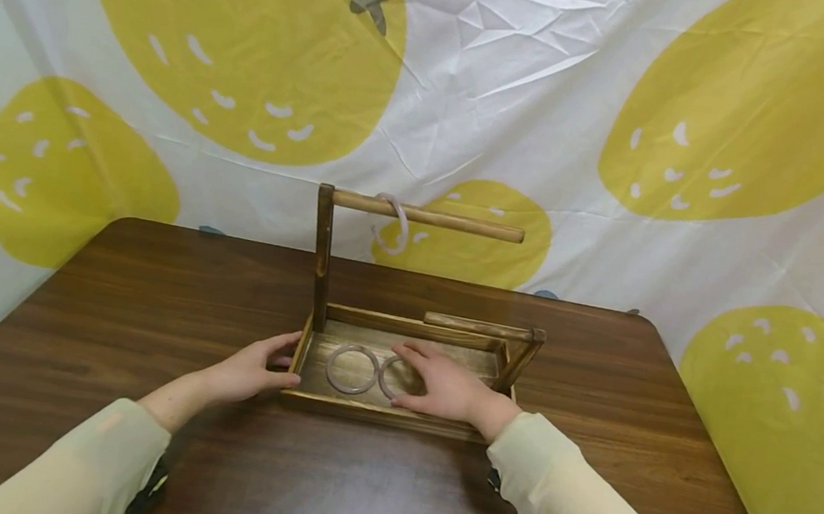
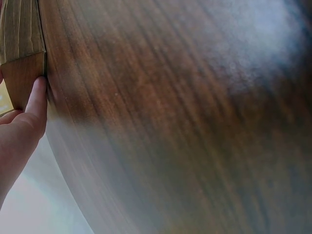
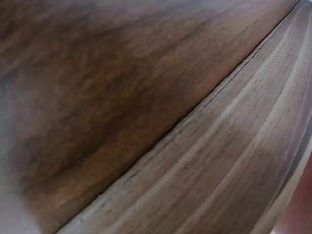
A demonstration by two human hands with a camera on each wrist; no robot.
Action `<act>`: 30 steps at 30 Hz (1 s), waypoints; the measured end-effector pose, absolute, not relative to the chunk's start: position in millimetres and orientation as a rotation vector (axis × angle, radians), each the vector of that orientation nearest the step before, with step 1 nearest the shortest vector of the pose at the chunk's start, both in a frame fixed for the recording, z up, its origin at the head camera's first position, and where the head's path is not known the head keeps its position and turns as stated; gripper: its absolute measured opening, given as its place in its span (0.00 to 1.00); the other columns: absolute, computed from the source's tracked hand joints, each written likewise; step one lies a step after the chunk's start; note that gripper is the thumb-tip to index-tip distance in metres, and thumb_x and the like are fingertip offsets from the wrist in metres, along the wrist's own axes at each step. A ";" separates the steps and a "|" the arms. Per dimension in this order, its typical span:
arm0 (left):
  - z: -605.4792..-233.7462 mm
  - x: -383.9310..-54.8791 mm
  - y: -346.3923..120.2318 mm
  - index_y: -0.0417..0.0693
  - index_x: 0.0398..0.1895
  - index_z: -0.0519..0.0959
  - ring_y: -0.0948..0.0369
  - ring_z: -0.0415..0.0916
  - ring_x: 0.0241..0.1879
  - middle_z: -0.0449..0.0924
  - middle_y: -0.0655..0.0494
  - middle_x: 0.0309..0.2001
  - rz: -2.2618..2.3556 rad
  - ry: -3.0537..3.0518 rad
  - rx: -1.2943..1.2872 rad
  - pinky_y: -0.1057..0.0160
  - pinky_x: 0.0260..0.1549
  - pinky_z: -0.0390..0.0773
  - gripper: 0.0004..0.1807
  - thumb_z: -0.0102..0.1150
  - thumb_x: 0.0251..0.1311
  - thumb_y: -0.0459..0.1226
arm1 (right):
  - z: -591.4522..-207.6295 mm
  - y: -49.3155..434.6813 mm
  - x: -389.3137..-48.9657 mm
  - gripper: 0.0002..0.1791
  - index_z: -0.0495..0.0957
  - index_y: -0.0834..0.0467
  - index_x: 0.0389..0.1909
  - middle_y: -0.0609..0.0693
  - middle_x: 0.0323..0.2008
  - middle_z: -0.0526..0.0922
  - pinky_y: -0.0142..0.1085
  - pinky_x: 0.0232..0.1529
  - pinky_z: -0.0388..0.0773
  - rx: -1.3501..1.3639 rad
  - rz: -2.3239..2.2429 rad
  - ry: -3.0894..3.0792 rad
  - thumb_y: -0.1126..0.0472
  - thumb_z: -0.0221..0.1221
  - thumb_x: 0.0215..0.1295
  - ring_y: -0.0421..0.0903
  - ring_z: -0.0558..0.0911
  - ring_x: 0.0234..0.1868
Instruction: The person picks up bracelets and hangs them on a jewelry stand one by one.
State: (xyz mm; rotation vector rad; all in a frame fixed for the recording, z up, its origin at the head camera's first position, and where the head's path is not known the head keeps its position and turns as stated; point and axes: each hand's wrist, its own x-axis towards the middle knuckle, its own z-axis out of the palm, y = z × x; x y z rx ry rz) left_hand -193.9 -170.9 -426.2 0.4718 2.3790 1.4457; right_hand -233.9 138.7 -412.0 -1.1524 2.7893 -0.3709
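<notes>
A wooden bangle stand (image 1: 322, 264) with a shallow tray base sits on the table. At the tray's left end my left hand (image 1: 245, 369) holds the end board, thumb toward the front and fingers farther back; part of that hand shows in the left wrist view. Inside the tray my right hand (image 1: 444, 382) grips a pale bangle (image 1: 384, 380), thumb and fingertips at opposite sides of its rim, covering its right half. Beside it another pale bangle (image 1: 352, 370) lies flat, left of that hand. A third bangle (image 1: 402, 227) hangs on the stand's upper bar (image 1: 461, 223).
The lower, shorter bar (image 1: 480, 327) runs leftward from a short post (image 1: 520, 362) at the tray's right end, close behind my right hand. A brown table (image 1: 209, 470) bears the stand. Behind it hangs a white cloth (image 1: 487, 114) with yellow fruit prints.
</notes>
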 end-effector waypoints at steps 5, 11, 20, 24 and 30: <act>-425.5 -193.7 -170.6 0.25 0.69 0.46 0.37 0.64 0.61 0.53 0.26 0.66 1.442 2.373 0.473 0.51 0.52 0.75 0.40 0.56 0.62 0.34 | -414.8 138.6 -237.4 0.44 0.60 0.57 0.69 0.61 0.66 0.64 0.49 0.63 0.66 -1.119 -0.374 2.776 0.43 0.63 0.55 0.58 0.65 0.66; -425.7 -193.6 -170.6 0.25 0.69 0.46 0.37 0.64 0.62 0.52 0.26 0.67 1.449 2.363 0.473 0.52 0.52 0.76 0.40 0.56 0.62 0.34 | -417.1 137.2 -240.5 0.45 0.58 0.56 0.70 0.61 0.66 0.63 0.48 0.62 0.68 -1.092 -0.321 2.757 0.42 0.63 0.55 0.58 0.65 0.66; -427.1 -194.6 -170.7 0.25 0.69 0.47 0.37 0.64 0.61 0.53 0.25 0.67 1.449 2.375 0.476 0.52 0.52 0.76 0.40 0.56 0.62 0.33 | -414.1 131.6 -240.6 0.43 0.59 0.55 0.70 0.59 0.64 0.67 0.46 0.62 0.67 -1.081 -0.208 2.736 0.43 0.63 0.56 0.57 0.66 0.65; -427.4 -195.0 -170.6 0.25 0.69 0.46 0.37 0.64 0.61 0.53 0.25 0.66 1.453 2.368 0.479 0.52 0.51 0.76 0.40 0.56 0.62 0.33 | -411.6 130.3 -240.0 0.42 0.60 0.56 0.69 0.58 0.62 0.68 0.46 0.61 0.69 -1.068 -0.222 2.729 0.45 0.63 0.56 0.56 0.68 0.63; -427.6 -194.8 -170.8 0.25 0.69 0.46 0.37 0.65 0.61 0.55 0.25 0.66 1.441 2.380 0.481 0.52 0.51 0.76 0.40 0.56 0.62 0.33 | -412.5 128.4 -241.3 0.37 0.66 0.58 0.64 0.57 0.57 0.72 0.44 0.54 0.74 -1.144 -0.173 2.745 0.48 0.63 0.55 0.52 0.74 0.55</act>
